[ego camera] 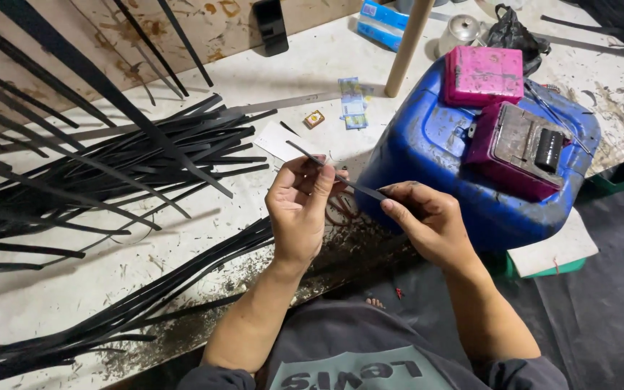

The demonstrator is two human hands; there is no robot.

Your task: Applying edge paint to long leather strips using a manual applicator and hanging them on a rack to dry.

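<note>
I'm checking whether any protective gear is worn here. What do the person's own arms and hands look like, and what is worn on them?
Both are bare: the left hand and right hand have no gloves, and no rings, watch or bands can be seen. The forearms are uncovered to about the elbow, where dark grey sleeves begin. They belong to a dark grey shirt with pale green lettering on its front.

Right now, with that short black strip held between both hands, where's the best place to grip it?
Probably at the two ends, pinched across the flat faces. The short black strip is thin and flat, slanting from upper left to lower right. The left hand pinches near its upper end from below; the right hand takes the lower end from the right, beside the blue jerrycan. The middle stays bare.
</note>
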